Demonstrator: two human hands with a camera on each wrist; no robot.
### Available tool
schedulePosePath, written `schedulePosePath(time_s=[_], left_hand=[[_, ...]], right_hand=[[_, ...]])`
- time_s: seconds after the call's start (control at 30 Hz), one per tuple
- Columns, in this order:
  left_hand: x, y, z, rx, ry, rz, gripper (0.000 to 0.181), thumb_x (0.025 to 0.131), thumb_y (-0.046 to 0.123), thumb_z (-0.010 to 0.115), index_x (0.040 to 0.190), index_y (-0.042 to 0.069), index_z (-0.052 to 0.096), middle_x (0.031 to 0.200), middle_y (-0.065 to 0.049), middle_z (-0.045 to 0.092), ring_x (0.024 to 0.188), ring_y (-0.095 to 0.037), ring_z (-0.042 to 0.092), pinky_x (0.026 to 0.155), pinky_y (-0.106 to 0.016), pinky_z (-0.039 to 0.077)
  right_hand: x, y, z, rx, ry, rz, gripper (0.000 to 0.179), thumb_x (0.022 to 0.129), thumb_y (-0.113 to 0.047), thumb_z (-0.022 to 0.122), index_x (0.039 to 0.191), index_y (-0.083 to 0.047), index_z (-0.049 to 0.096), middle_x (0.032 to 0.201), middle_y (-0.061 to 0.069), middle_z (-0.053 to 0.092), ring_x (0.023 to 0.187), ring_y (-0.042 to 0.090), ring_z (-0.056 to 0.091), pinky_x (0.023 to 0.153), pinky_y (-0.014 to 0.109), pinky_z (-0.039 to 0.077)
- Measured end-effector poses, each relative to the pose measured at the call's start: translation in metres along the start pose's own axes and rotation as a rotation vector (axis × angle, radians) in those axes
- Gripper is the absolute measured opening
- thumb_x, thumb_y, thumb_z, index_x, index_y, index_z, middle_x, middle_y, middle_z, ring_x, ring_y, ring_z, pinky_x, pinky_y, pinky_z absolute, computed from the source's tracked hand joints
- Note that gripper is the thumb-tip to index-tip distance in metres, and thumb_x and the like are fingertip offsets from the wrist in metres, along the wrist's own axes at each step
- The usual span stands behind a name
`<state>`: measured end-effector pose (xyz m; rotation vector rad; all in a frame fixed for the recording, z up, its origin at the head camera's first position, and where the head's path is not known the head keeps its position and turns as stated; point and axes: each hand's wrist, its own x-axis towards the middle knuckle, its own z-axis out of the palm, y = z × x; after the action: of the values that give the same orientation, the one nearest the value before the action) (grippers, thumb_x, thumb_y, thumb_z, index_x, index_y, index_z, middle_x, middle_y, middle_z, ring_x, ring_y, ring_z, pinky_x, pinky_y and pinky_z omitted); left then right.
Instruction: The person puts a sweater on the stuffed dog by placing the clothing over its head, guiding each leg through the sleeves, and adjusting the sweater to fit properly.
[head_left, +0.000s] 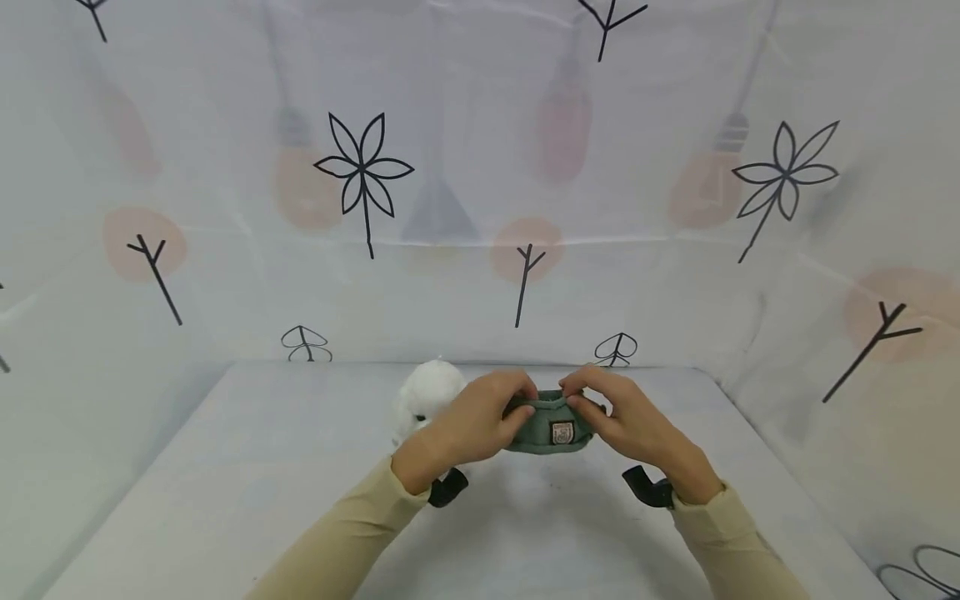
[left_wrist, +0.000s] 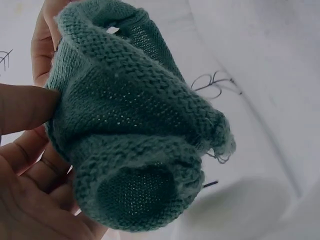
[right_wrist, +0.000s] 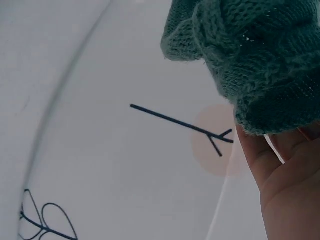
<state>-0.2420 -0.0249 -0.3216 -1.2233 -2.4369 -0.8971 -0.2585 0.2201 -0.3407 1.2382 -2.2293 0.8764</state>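
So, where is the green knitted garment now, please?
In the head view, the green knitted garment is just right of centre, held between the left hand and right hand.

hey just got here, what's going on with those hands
Someone's left hand and right hand hold a small green knitted piece between them, pinching it near its top opening, above a white table. A small patch on the knit faces the head camera. The left wrist view shows another round opening with a thick edge. A fluffy white thing, perhaps a plush toy, is partly hidden behind the left hand.
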Motion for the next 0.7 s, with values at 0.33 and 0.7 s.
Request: schedulePosePath(time_s=[0.33,0.7], left_hand=[[-0.002,-0.013,-0.043,0.024,0.067,0.046,0.008,0.092,0.007,0.062,0.099,0.007,0.06,0.094,-0.001,0.062,0.082,-0.009,0.056,0.073,-0.025,0.049],[0.0,-0.022,-0.078,0.079,0.098,0.069,0.005,0.092,0.005,0.06,0.096,0.006,0.06,0.091,-0.002,0.061,0.08,-0.01,0.056,0.073,-0.028,0.049]], right_hand=[[0.046,-0.012,0.001,0.037,0.006,-0.06,0.022,0.088,0.006,0.062,0.094,-0.014,0.057,0.104,0.0,0.062,0.103,0.017,0.059,0.083,0.03,0.048],[0.086,-0.017,0.005,0.059,0.052,-0.143,0.018,0.09,0.005,0.06,0.1,-0.01,0.061,0.104,0.003,0.062,0.096,0.015,0.059,0.082,0.029,0.047]])
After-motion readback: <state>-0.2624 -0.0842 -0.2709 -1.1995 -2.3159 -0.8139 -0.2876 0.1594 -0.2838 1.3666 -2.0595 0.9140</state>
